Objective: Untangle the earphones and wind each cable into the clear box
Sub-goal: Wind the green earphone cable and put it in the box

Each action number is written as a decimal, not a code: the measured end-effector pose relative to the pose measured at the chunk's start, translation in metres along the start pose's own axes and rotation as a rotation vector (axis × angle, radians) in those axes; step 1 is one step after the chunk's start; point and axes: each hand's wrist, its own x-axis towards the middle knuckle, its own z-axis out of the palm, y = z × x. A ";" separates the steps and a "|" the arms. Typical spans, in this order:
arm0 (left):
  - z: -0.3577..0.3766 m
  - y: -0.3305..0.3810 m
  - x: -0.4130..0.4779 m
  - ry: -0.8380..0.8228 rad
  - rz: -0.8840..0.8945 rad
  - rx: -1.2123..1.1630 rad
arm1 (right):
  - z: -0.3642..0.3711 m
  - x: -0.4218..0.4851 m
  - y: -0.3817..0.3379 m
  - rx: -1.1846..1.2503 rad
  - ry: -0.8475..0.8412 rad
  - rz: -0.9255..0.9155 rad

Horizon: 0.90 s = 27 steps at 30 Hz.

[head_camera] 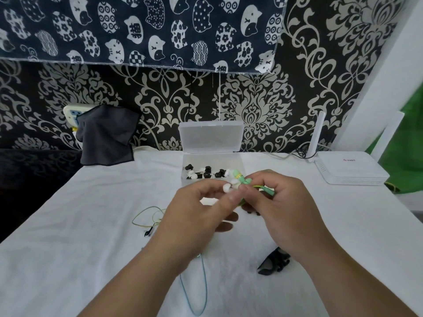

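A white cloth-covered surface [91,248] fills the lower view, backed by black-and-cream patterned wallpaper [258,106]. A flat white router [350,168] sits at the far right of the surface, and a dark grey cloth [107,136] hangs over the far left edge. The clear plastic box [211,156] stands at the middle back, its lid [210,136] upright against the wall. Black and white earbuds [206,172] lie along its near side.

Just in front of the box, the left hand [196,216] and right hand [283,207] meet above the surface. Together they hold the pale green earphones [239,178]. The left fingers [212,186] are curled and pinch at a white ear tip [227,187]. The right fingers [263,177] are curled round the green stems.

A thin yellow-green cable [146,208] loops on the surface left of the left hand, beside a small black plug [148,232]. A teal cable [206,291] hangs in a long loop below the left wrist. A black bundle [273,263] lies on the surface under the right wrist; what it is cannot be told.
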 end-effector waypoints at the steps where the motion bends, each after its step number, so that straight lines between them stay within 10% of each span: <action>1: 0.001 -0.001 0.000 0.014 0.028 0.018 | 0.000 0.000 0.000 0.006 -0.018 0.003; 27: -0.005 -0.016 0.010 0.170 0.292 0.377 | -0.012 0.002 -0.012 0.146 -0.075 0.188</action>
